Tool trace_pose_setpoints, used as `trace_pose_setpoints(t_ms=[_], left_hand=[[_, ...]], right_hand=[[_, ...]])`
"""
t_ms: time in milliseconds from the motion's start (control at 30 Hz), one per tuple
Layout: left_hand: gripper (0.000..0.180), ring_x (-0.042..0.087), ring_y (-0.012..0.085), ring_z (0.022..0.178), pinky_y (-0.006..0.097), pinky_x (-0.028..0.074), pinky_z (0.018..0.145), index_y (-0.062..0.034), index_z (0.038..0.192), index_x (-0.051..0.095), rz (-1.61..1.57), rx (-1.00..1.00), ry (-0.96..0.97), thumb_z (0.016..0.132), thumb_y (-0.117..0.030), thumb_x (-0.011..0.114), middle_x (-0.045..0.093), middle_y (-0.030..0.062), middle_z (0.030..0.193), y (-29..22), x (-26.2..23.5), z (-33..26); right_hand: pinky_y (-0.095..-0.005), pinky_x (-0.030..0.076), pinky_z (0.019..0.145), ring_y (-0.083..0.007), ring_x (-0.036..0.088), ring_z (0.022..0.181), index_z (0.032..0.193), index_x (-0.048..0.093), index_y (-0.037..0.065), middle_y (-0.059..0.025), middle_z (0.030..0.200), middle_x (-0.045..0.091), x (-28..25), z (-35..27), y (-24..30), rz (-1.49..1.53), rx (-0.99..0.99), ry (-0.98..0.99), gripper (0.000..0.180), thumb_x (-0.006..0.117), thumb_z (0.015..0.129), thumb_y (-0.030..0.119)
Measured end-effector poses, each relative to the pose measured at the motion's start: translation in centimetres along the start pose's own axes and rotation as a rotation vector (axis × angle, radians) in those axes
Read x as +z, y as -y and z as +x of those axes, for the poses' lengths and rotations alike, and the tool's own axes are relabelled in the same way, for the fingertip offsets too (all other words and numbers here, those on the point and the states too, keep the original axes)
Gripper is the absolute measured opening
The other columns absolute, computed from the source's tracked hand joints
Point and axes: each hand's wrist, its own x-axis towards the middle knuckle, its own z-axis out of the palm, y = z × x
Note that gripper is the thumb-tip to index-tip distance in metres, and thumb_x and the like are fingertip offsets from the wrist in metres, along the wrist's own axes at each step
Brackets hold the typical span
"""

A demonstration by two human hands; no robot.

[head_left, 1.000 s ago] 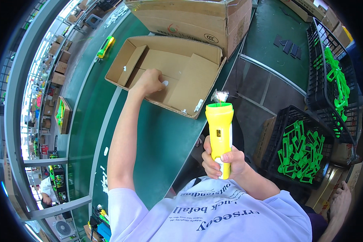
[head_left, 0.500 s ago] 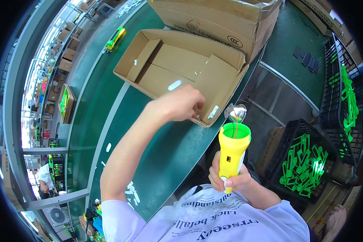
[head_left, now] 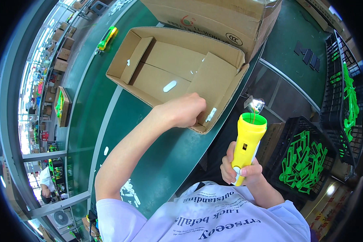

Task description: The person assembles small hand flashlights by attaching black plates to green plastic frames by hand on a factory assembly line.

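Observation:
My right hand (head_left: pixel 244 167) is wrapped around the lower body of a yellow flashlight (head_left: pixel 248 139), held upright with its green-lined mouth facing up. Thin wires run from that mouth to a shiny reflector (head_left: pixel 255 105), which hangs loose just above it. My left hand (head_left: pixel 191 109) reaches over the near wall of a shallow cardboard box (head_left: pixel 173 50), its fingers drawn together low in the near right corner. Whatever they may be pinching is hidden behind the hand. A small white oval piece (head_left: pixel 170 86) and a white strip (head_left: pixel 210 115) lie inside the box.
Loose white pieces (head_left: pixel 130 193) are scattered on the green table (head_left: pixel 153 169). Another yellow-green flashlight (head_left: pixel 107 39) lies at the far left. A tall carton (head_left: pixel 213 20) stands behind the box. On the right, black crates (head_left: pixel 288 141) hold green plastic parts (head_left: pixel 304 163).
The flashlight and its dangling reflector have shifted right and slightly up with my right hand. My left hand stays in the box's near right corner, its fingers still drawn together.

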Motion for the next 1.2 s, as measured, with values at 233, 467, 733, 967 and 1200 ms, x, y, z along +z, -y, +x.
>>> trace_pose_setpoints(t_ms=[233, 467, 733, 967, 1200], left_hand=[[0.019, 0.064, 0.0401, 0.086, 0.044, 0.051, 0.073, 0.0077, 0.083, 0.061, -0.070, 0.121, -0.181, 0.069, 0.000, 0.071, 0.065, 0.0239, 0.082, -0.5, 0.6, 1.3], [0.020, 0.063, 0.0386, 0.078, 0.043, 0.050, 0.069, 0.0040, 0.083, 0.062, -0.041, 0.152, -0.131, 0.066, -0.003, 0.072, 0.064, 0.0213, 0.077, -0.5, 0.4, 1.4], [0.017, 0.059, 0.0149, 0.061, 0.029, 0.047, 0.057, 0.0004, 0.073, 0.054, -0.353, 0.103, -0.483, 0.072, -0.003, 0.070, 0.061, 0.0095, 0.069, -1.3, -0.4, -3.4], [0.019, 0.066, 0.0117, 0.071, 0.024, 0.052, 0.061, 0.0014, 0.086, 0.069, -0.764, 0.220, -0.706, 0.071, 0.003, 0.080, 0.070, 0.0095, 0.079, -6.6, 4.0, -8.6], [0.018, 0.070, 0.0173, 0.077, 0.026, 0.054, 0.065, -0.0019, 0.087, 0.073, -0.787, 0.322, -1.002, 0.073, 0.009, 0.069, 0.071, 0.0113, 0.087, -8.4, 8.7, -10.0]], right_hand=[[-0.0337, 0.046, 0.052, -0.0202, 0.052, 0.056, 0.103, 0.042, 0.004, -0.0111, 0.069, 0.052, -0.2, -0.5, -0.3, -0.019, -0.014, -0.051, 0.041, 0.068, 0.073, 0.014], [-0.0329, 0.045, 0.052, -0.0198, 0.052, 0.056, 0.103, 0.042, 0.004, -0.0110, 0.069, 0.052, 0.5, -0.7, -0.5, -0.073, -0.029, -0.073, 0.041, 0.068, 0.074, 0.015], [-0.0327, 0.044, 0.052, -0.0192, 0.052, 0.057, 0.105, 0.044, 0.003, -0.0098, 0.070, 0.051, 1.2, -0.4, -1.3, 0.042, 0.032, -0.036, 0.042, 0.070, 0.075, 0.016], [-0.0324, 0.045, 0.052, -0.0181, 0.052, 0.057, 0.105, 0.042, 0.005, -0.0084, 0.069, 0.051, 1.7, -0.1, -1.9, 0.085, 0.087, 0.024, 0.042, 0.068, 0.076, 0.020], [-0.0325, 0.045, 0.052, -0.0180, 0.052, 0.057, 0.108, 0.040, 0.006, -0.0078, 0.070, 0.049, 2.9, -0.2, -3.8, 0.074, 0.137, 0.068, 0.044, 0.067, 0.078, 0.024]])
